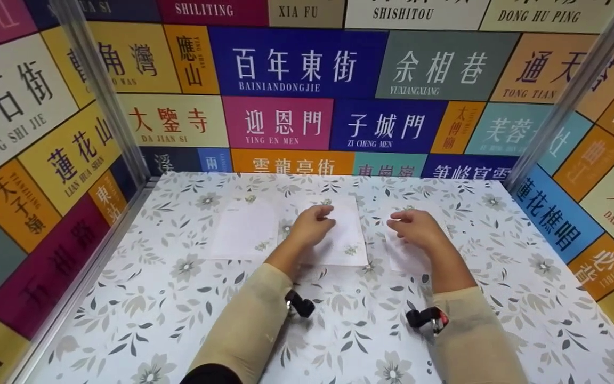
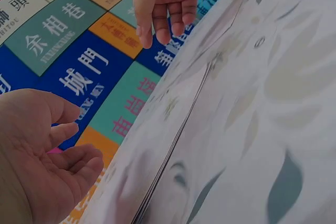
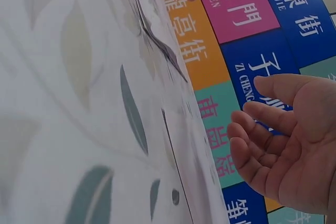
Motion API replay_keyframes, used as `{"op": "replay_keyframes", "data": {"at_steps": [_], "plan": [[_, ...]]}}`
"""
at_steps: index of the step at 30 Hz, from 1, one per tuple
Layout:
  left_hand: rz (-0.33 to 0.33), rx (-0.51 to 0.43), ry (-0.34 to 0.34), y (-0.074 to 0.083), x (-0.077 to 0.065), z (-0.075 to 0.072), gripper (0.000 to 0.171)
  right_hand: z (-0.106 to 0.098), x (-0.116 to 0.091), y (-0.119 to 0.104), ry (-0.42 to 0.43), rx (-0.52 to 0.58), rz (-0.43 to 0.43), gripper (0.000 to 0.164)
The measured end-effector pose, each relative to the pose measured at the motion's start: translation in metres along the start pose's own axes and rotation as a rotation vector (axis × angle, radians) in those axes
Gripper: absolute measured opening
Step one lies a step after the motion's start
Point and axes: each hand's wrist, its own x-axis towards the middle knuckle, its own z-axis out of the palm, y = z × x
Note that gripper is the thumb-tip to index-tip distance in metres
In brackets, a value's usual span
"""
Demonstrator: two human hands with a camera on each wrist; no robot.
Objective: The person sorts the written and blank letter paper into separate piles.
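Three pale sheets of paper with small printed flower sprigs lie in a row on the patterned tabletop in the head view: a left sheet (image 1: 245, 229), a middle sheet (image 1: 345, 232) and a right sheet (image 1: 405, 258). Over the middle one hovers my left hand (image 1: 311, 226), fingers loosely bent and nothing held. My right hand (image 1: 416, 226) is above the right sheet, partly hiding it, with its fingers relaxed and holding nothing. Both wrist views show air between the hands and the paper. In the left wrist view, the middle paper's edge (image 2: 178, 135) looks like several stacked layers.
White tabletop (image 1: 339, 330) with grey flowers and leaves stretches around the papers. Colourful sign-covered walls (image 1: 299, 61) stand behind and on both sides. Metal posts (image 1: 105, 90) mark the corners. Each sleeved forearm carries a small black wrist device (image 1: 301, 305).
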Motion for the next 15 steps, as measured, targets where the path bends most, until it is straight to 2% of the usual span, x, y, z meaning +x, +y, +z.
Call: {"op": "replay_keyframes", "data": {"at_steps": [3,10,15], "plan": [[-0.007,0.015,0.029,-0.006,0.000,-0.016,0.044,0.011,0.005,-0.008,-0.007,0.024,-0.008,0.053],[-0.140,-0.031,0.038,-0.016,-0.002,-0.048,0.048,0.026,0.011,-0.028,-0.035,0.081,0.032,0.053],[-0.219,-0.069,0.041,-0.016,-0.003,-0.060,0.050,0.035,0.012,-0.042,-0.056,0.126,0.050,0.052]]}}
